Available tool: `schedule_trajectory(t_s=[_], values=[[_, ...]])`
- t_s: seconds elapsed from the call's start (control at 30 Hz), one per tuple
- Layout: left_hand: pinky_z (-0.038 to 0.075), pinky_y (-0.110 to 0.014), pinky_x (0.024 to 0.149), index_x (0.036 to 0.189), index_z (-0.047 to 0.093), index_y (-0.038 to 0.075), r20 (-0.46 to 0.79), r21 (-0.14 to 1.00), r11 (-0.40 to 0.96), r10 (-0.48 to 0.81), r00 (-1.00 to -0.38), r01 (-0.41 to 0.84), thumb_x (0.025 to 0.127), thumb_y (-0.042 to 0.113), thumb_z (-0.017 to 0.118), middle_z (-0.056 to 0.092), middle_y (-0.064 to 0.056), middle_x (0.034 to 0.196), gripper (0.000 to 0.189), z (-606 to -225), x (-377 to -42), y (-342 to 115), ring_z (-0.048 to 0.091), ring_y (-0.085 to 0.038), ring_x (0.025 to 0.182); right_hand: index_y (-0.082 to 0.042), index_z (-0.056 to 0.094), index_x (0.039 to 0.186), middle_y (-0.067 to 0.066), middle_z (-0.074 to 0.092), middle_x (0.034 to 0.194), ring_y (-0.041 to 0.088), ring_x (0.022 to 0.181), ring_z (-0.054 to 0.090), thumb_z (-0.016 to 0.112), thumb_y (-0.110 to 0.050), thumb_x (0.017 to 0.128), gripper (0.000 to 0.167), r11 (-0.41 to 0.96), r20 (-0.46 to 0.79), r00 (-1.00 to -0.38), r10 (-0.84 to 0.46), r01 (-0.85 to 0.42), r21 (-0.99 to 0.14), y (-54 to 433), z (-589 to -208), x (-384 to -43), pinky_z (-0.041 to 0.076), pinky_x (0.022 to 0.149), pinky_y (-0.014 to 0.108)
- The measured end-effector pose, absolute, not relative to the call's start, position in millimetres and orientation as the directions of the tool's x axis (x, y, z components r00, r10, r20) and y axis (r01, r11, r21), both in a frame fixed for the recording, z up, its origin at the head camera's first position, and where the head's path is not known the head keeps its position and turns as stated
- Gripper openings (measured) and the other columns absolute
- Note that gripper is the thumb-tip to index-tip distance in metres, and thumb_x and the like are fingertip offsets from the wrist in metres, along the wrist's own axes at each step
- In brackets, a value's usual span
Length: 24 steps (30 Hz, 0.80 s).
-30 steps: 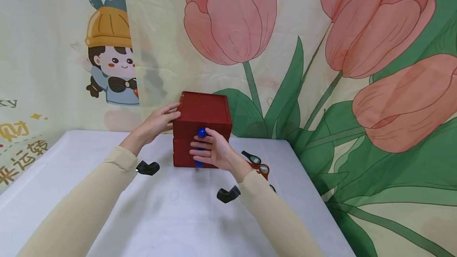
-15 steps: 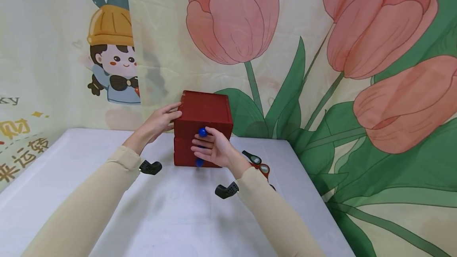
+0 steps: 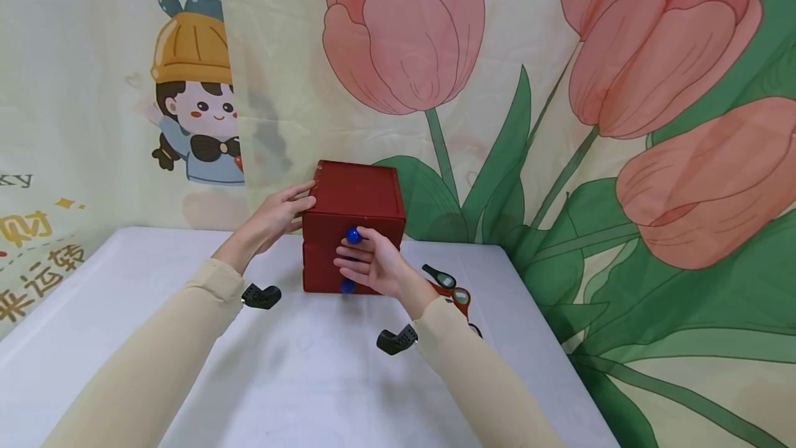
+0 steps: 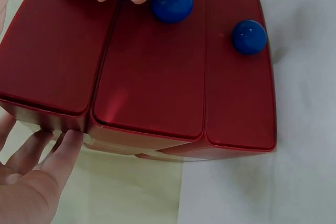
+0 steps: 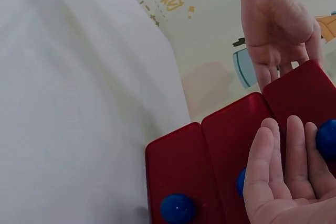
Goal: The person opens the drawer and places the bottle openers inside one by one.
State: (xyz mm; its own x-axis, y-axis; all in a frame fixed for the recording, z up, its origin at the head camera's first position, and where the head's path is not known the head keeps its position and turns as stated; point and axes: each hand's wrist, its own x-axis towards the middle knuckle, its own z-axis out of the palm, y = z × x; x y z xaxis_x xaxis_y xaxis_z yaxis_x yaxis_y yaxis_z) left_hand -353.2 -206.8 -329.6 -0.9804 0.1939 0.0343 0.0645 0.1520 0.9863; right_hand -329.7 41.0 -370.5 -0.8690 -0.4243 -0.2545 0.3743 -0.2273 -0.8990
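Observation:
A dark red drawer box stands on the white-covered table, its stacked drawer fronts facing me. Blue ball knobs show on them: the top knob, the middle knob and the bottom knob. My left hand rests with extended fingers against the box's upper left side. At the front, my right hand pinches the top knob between thumb and index finger. Its other fingers are stretched out before the middle knob and partly cover it. In the right wrist view the thumb is out of sight.
Scissors with red handles and a dark-handled pair lie right of the box, partly behind my right forearm. A tulip-printed cloth hangs behind the table. Black wrist-mounted devices stick out from both sleeves.
Both hands and the box keep the same arrangement. Only a slight shift of the head view is visible.

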Motion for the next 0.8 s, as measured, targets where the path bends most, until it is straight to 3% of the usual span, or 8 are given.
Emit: schedule_trajectory(t_s=[0.8], values=[[0.028,-0.060,0.127,0.172,0.020,0.024,0.044,0.987,0.144,0.216,-0.975,0.077,0.112,0.033,0.052,0.024,-0.017,0.175,0.068,-329,-350,-210,0.033,-0.041,0.156,-0.002,0.066,0.139,0.017,0.072,0.135,0.031,0.119,0.073,0.059,-0.050,0.106,0.059,-0.157,-0.235,-0.842,-0.486,0.349,-0.924,54,-372,-290,0.057,0.105,0.041]])
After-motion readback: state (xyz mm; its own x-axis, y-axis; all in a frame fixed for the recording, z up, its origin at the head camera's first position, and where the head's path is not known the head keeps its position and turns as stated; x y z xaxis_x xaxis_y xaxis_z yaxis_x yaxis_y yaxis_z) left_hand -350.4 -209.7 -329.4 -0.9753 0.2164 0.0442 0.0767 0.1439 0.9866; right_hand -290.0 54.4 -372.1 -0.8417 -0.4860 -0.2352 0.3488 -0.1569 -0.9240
